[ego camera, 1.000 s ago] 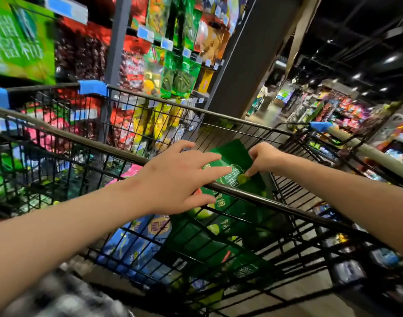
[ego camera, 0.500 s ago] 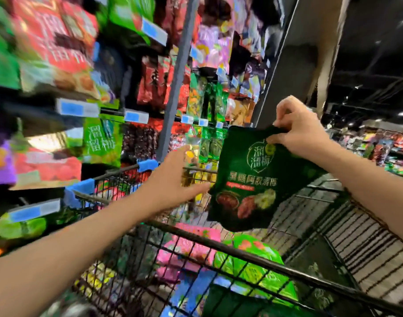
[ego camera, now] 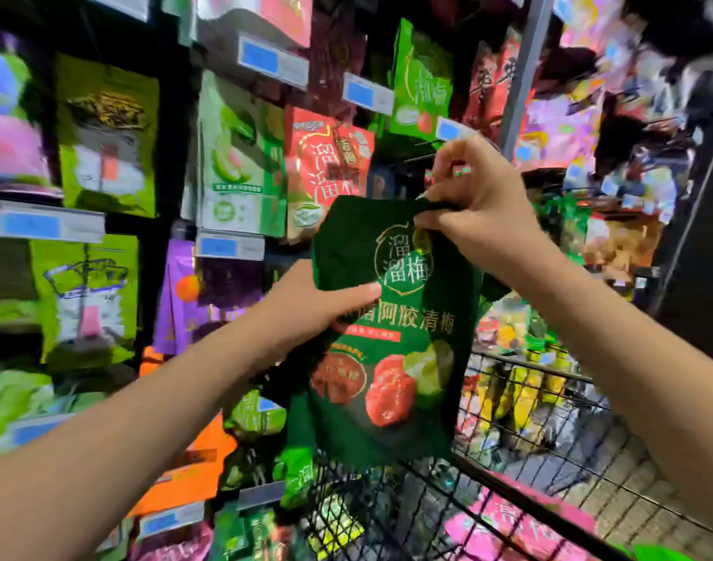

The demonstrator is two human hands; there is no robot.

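Snack pouch (ego camera: 391,338) — likely light, limp, slick. Right hand (ego camera: 480,212) pinches the top seam; left hand (ego camera: 318,305), below it, grips the side edge.

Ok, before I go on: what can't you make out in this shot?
Head view, the only one:
Top edge of the dark green pouch: covered by the right hand pinching it.
Fingers of the left hand, thumb apart: behind the pouch.
The shelf packets at left: motion blur, print unreadable.
Contents of the cart: partly behind the pouch, cut off by the bottom edge.
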